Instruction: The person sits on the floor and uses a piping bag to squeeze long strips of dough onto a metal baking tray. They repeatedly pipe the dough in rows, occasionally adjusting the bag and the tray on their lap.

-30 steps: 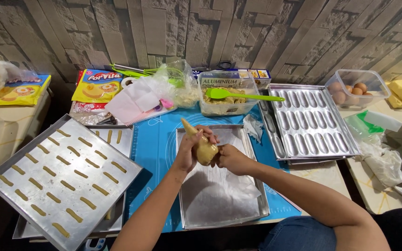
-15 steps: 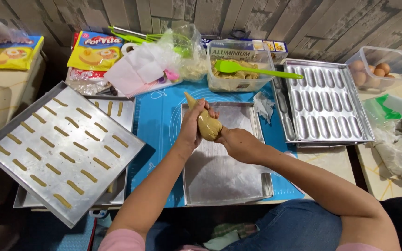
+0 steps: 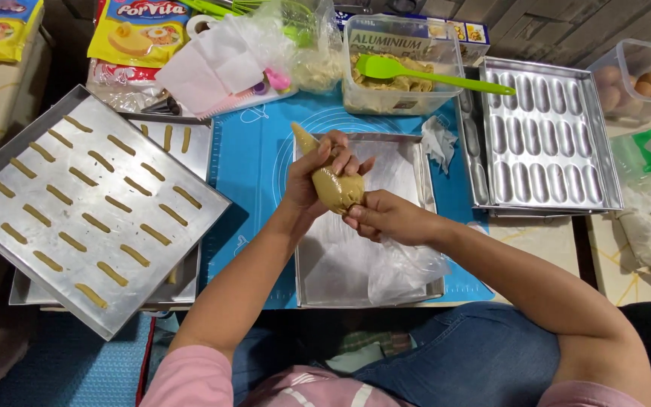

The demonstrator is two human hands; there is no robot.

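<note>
Flat silver metal tray point(image 3: 9, 162) carrying rows of tan dough sticks is sitting far left on the surface. Left hand point(image 3: 312, 175) is wrapping a clear plastic piping bag of tan dough point(image 3: 334, 185), tip pointing up-left, long axis diagonal, over an empty rectangular metal pan point(image 3: 423, 218) on a blue mat point(image 3: 250, 169). Right hand point(image 3: 386, 217) is pinching its lower end. Ribbed finger-mould tray point(image 3: 544, 139) lying right.

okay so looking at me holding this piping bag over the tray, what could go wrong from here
The filled tray sits skewed on another tray, its corner past the table edge; your left arm could likely knock it. The piping bag, gripped by the left hand and right hand, has loose plastic trailing into the lined tray; it might drag through dough.
</note>
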